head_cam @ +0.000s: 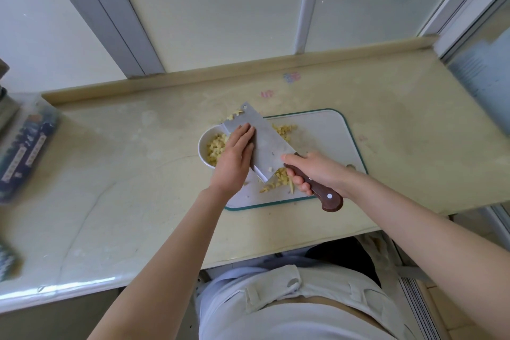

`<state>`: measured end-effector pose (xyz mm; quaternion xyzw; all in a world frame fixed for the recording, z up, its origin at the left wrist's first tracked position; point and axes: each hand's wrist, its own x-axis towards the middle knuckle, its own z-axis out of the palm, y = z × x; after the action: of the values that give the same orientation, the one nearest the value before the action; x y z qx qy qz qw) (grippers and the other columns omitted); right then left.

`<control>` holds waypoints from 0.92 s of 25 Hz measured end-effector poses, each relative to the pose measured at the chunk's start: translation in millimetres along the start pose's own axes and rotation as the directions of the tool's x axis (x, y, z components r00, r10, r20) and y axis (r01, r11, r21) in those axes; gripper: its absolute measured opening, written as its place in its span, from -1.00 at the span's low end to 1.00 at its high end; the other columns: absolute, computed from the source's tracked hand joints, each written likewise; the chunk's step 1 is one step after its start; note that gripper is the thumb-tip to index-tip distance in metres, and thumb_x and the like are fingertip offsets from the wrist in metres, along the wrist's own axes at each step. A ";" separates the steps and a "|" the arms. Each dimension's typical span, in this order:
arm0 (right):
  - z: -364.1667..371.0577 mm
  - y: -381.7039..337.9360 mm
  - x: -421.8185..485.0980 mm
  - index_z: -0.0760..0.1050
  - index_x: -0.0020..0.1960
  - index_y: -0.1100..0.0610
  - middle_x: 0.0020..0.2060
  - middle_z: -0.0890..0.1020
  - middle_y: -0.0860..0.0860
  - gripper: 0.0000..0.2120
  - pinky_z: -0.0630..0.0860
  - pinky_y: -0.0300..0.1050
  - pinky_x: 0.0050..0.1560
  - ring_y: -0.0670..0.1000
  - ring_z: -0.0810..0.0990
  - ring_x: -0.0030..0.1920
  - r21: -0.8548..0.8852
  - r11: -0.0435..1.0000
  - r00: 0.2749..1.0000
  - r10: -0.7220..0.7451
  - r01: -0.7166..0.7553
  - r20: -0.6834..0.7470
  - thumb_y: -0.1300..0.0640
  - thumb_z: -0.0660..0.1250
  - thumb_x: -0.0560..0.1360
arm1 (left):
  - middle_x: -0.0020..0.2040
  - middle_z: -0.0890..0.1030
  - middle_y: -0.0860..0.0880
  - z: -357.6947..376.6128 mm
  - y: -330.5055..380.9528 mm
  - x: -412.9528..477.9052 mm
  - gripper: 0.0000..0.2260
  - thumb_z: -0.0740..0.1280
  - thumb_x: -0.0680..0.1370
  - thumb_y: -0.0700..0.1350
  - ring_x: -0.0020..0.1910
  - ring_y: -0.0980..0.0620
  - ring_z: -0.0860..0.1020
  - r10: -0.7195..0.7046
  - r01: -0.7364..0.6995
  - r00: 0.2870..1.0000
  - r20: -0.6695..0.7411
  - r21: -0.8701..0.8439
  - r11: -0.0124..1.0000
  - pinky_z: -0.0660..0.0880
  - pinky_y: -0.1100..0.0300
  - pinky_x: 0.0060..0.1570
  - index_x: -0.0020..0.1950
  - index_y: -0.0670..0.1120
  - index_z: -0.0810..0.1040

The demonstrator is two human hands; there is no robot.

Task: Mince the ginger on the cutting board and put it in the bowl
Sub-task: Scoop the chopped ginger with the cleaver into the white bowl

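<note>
A white bowl stands at the left edge of the white cutting board and holds minced ginger. More minced ginger lies on the board, some near the cleaver's heel. My right hand grips the brown wooden handle of a cleaver, whose blade tilts over the bowl. My left hand lies with straight fingers flat against the blade's face above the bowl. A few ginger bits stick to the blade's tip.
The board sits on a pale counter with a raised back edge. A blue-patterned packet lies at the counter's far left. Window frames rise behind the counter. My body stands at the counter's near edge.
</note>
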<state>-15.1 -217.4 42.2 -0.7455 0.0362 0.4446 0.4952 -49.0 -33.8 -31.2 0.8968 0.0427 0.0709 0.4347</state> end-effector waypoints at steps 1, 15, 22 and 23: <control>-1.9 0.9 -1.0 0.37 -0.32 0.11 -0.52 0.39 -0.03 -0.64 0.33 -0.28 -0.54 -0.07 0.33 -0.57 -0.007 1.000 1.000 0.003 -0.003 0.004 0.00 0.23 0.60 | 0.49 0.23 -0.04 -1.5 -2.9 0.9 -0.64 0.08 0.65 -0.17 0.48 0.03 0.17 -0.055 0.055 0.998 -0.021 -0.005 0.998 0.07 0.29 0.42 0.46 -0.13 0.27; -19.0 6.6 -5.1 0.34 -0.36 0.13 -0.57 0.37 -0.05 -0.59 0.29 -0.27 -0.52 -0.06 0.30 -0.59 -0.228 0.974 1.000 0.008 -0.012 -0.017 -0.04 0.24 0.59 | 0.55 -0.01 -0.04 -1.1 -12.2 8.6 -0.51 -0.07 0.65 0.03 0.53 0.01 -0.06 -0.180 0.139 0.980 0.082 0.364 0.921 -0.11 0.17 0.48 0.54 -0.14 -0.04; -23.5 6.5 2.4 0.37 -0.34 0.16 -0.53 0.40 0.00 -0.63 0.32 -0.25 -0.50 -0.01 0.31 -0.55 -0.061 0.997 0.991 -0.054 0.047 -0.124 0.00 0.27 0.57 | 0.48 0.24 -0.07 -6.0 -1.4 -6.4 -0.60 0.02 0.65 -0.04 0.47 -0.06 0.18 -0.151 0.118 0.987 0.046 0.415 0.902 0.08 0.09 0.43 0.48 -0.11 0.23; -22.4 6.7 4.0 0.38 -0.33 0.17 -0.52 0.41 0.01 -0.64 0.34 -0.24 -0.50 0.00 0.32 -0.55 -0.039 0.997 0.987 -0.067 0.062 -0.146 0.01 0.27 0.57 | 0.45 0.31 -0.07 -6.3 1.5 -9.0 -0.61 0.03 0.65 -0.03 0.44 -0.06 0.23 -0.161 0.107 0.984 0.083 0.447 0.888 0.12 0.10 0.40 0.46 -0.10 0.27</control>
<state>-1.9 -236.5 37.2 -0.7855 0.0407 0.3728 0.4923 -58.9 -31.1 -26.9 0.9693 0.0937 -0.0239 0.2260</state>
